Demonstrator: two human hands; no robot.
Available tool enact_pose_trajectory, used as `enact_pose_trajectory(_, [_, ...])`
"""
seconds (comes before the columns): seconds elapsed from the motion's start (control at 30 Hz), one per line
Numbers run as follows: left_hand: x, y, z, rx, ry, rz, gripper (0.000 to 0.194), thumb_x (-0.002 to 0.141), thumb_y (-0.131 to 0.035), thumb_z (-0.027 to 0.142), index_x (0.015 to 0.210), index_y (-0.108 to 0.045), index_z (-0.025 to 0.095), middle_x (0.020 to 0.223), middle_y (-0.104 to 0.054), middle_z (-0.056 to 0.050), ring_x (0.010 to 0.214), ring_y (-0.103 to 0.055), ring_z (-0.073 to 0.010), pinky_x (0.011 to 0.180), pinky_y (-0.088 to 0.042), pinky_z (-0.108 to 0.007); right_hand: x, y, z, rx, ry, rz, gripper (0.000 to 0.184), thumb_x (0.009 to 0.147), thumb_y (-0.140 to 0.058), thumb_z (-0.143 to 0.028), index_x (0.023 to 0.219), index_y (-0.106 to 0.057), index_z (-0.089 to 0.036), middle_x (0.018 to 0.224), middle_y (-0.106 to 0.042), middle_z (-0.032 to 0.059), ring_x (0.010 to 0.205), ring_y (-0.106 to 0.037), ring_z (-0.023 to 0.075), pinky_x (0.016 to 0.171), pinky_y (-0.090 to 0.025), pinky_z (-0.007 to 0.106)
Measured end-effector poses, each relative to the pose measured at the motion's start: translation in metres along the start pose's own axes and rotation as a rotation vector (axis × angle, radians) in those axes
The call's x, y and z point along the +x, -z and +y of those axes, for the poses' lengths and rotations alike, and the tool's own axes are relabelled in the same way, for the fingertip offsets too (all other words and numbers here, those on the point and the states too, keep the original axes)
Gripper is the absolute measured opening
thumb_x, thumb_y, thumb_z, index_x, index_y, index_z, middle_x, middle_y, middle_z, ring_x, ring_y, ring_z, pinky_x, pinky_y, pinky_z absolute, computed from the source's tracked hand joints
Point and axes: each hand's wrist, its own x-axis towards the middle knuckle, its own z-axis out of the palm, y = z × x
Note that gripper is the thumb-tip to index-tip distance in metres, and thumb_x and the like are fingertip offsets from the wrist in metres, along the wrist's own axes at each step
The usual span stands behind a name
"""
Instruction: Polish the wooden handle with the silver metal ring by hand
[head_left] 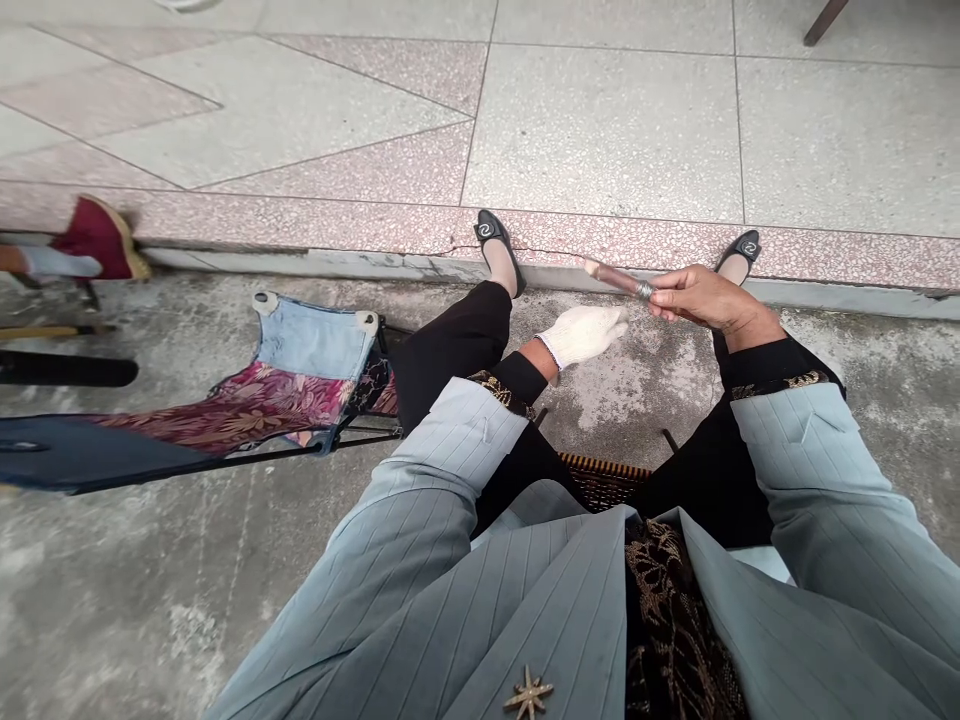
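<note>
My right hand [701, 300] is bare and pinches a short brown stick-like tool [619, 280] between thumb and fingers. The tool has a pale rounded end pointing left and silver wire wound round it beside my fingertips; its exact kind is unclear. My left hand [589, 335] wears a white knitted glove. Its fingers are pressed together just below the tool, apart from it in the picture. Whether anything sits inside those fingers is hidden.
I sit on a woven seat [604, 480], feet on a low tiled step [600, 140]. At left stands a folding chair [300, 350] with patterned fabric. Beyond it is another person's red shoe [97, 240]. A dark chair or table leg [825, 22] shows at top right.
</note>
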Motion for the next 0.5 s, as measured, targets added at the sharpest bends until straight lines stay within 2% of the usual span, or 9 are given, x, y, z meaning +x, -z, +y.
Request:
enact_pose_trajectory(0.07, [0.002, -0.004, -0.004, 0.061, -0.087, -0.050, 0.040, 0.100, -0.034, 0.039, 0.122, -0.061, 0.019, 0.101, -0.073, -0.008, 0.087, -0.068, -0.0204, 0.073, -0.046, -0.026, 0.006, -0.001, 0.006, -0.020, -0.028, 0.113, 0.039, 0.078, -0.071, -0.051, 0.091, -0.074, -0.015, 0.075, -0.065, 0.0044, 0.059, -0.049, 0.0114, 0.057, -0.041, 0.027])
enact_pose_trajectory(0.13, [0.003, -0.007, -0.006, 0.103, -0.101, -0.088, 0.040, 0.101, -0.033, 0.039, 0.124, -0.059, 0.021, 0.101, -0.073, -0.008, 0.088, -0.068, -0.0212, 0.072, -0.045, -0.028, 0.012, 0.000, 0.009, -0.153, -0.096, 0.197, 0.034, 0.082, -0.068, -0.045, 0.095, -0.074, -0.014, 0.074, -0.065, 0.0051, 0.061, -0.051, 0.0130, 0.059, -0.041, 0.027])
enact_pose_trajectory(0.2, [0.002, -0.009, -0.006, 0.150, -0.123, -0.095, 0.039, 0.101, -0.032, 0.038, 0.122, -0.059, 0.020, 0.098, -0.073, -0.009, 0.086, -0.068, -0.0216, 0.071, -0.044, -0.029, 0.016, -0.001, 0.010, -0.406, -0.187, 0.235, 0.029, 0.085, -0.065, -0.038, 0.098, -0.075, -0.014, 0.076, -0.066, 0.0062, 0.065, -0.054, 0.0154, 0.062, -0.041, 0.029])
enact_pose_trajectory(0.27, [0.000, -0.010, -0.004, 0.209, -0.147, -0.075, 0.037, 0.101, -0.033, 0.037, 0.118, -0.061, 0.019, 0.095, -0.073, -0.010, 0.082, -0.068, -0.0219, 0.068, -0.043, -0.029, 0.018, -0.003, 0.009, -0.684, -0.267, 0.188, 0.026, 0.086, -0.064, -0.034, 0.098, -0.077, -0.016, 0.079, -0.068, 0.0077, 0.071, -0.057, 0.0181, 0.066, -0.041, 0.030])
enact_pose_trajectory(0.3, [-0.001, -0.010, -0.003, 0.237, -0.156, -0.065, 0.037, 0.100, -0.034, 0.037, 0.116, -0.061, 0.018, 0.093, -0.072, -0.011, 0.080, -0.068, -0.0221, 0.067, -0.042, -0.029, 0.018, -0.004, 0.009, -0.790, -0.300, 0.113, 0.024, 0.085, -0.065, -0.034, 0.097, -0.077, -0.017, 0.081, -0.069, 0.0083, 0.072, -0.058, 0.0191, 0.066, -0.041, 0.031])
enact_pose_trajectory(0.37, [-0.003, -0.009, -0.001, 0.267, -0.179, -0.066, 0.035, 0.100, -0.035, 0.036, 0.113, -0.062, 0.018, 0.088, -0.072, -0.010, 0.076, -0.068, -0.0219, 0.065, -0.040, -0.029, 0.017, -0.008, 0.009, -0.848, -0.340, -0.166, 0.025, 0.084, -0.066, -0.036, 0.094, -0.078, -0.016, 0.079, -0.069, 0.0085, 0.070, -0.058, 0.0191, 0.066, -0.041, 0.031])
enact_pose_trajectory(0.43, [-0.005, -0.006, -0.001, 0.257, -0.209, -0.070, 0.034, 0.100, -0.035, 0.036, 0.110, -0.063, 0.019, 0.085, -0.071, -0.009, 0.072, -0.066, -0.0209, 0.063, -0.040, -0.029, 0.015, -0.010, 0.008, -0.697, -0.319, -0.518, 0.030, 0.083, -0.067, -0.041, 0.096, -0.078, -0.016, 0.074, -0.068, 0.0064, 0.064, -0.055, 0.0163, 0.064, -0.041, 0.029])
enact_pose_trajectory(0.47, [-0.005, -0.004, -0.001, 0.241, -0.219, -0.065, 0.035, 0.100, -0.035, 0.036, 0.109, -0.063, 0.019, 0.083, -0.071, -0.008, 0.072, -0.066, -0.0206, 0.063, -0.040, -0.029, 0.013, -0.010, 0.007, -0.580, -0.281, -0.656, 0.035, 0.083, -0.067, -0.044, 0.100, -0.078, -0.016, 0.072, -0.067, 0.0048, 0.062, -0.054, 0.0146, 0.063, -0.041, 0.028])
enact_pose_trajectory(0.5, [-0.005, -0.002, -0.001, 0.212, -0.211, -0.054, 0.035, 0.100, -0.035, 0.037, 0.109, -0.064, 0.019, 0.083, -0.070, -0.008, 0.073, -0.066, -0.0204, 0.064, -0.040, -0.029, 0.010, -0.009, 0.005, -0.463, -0.234, -0.741, 0.039, 0.082, -0.067, -0.047, 0.105, -0.077, -0.017, 0.072, -0.067, 0.0034, 0.061, -0.053, 0.0132, 0.063, -0.042, 0.027])
